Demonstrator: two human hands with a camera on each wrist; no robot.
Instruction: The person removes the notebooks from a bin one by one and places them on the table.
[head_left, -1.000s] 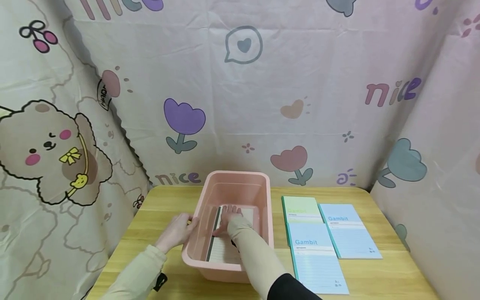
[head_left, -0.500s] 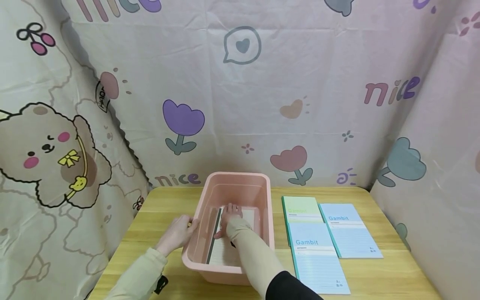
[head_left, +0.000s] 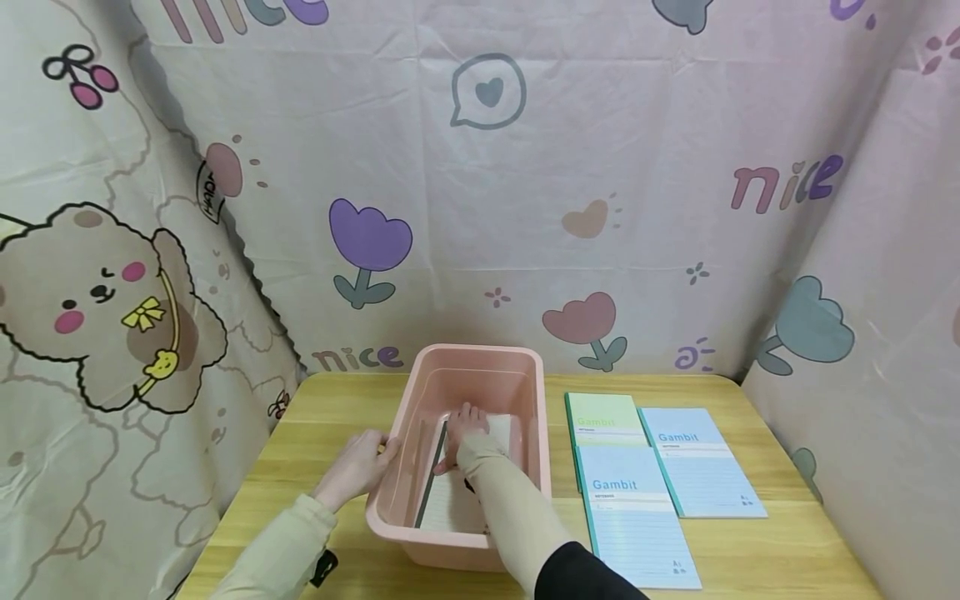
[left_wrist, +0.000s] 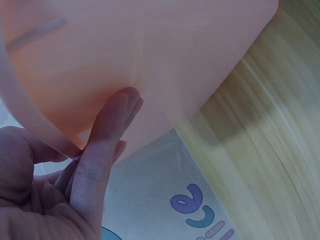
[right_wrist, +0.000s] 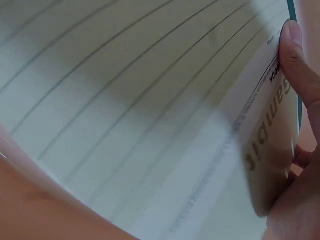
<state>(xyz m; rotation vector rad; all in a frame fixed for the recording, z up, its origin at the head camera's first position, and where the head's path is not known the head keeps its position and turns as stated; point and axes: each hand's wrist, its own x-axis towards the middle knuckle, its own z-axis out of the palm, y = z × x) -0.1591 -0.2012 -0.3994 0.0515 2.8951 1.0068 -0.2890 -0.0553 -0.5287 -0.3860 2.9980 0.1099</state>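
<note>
A pink plastic bin stands on the table. My left hand grips its left rim, with fingers against the outer wall in the left wrist view. Inside the bin, my right hand holds a pale notebook with a dark spine. In the right wrist view the thumb lies along the spine, and the other fingers are at the top edge by the "Gambit" print, partly hidden. The notebook's lined cover looks curved there. The right sleeve covers part of the notebook in the head view.
Right of the bin lie a pale green notebook and two blue notebooks, one blue notebook overlapping the green one and another blue notebook beside them. A printed cloth hangs behind the wooden table.
My right hand has shifted slightly right inside the bin, its thumb drawn nearer the fingers. My left hand stays on the rim. The notebooks outside the bin have not moved.
</note>
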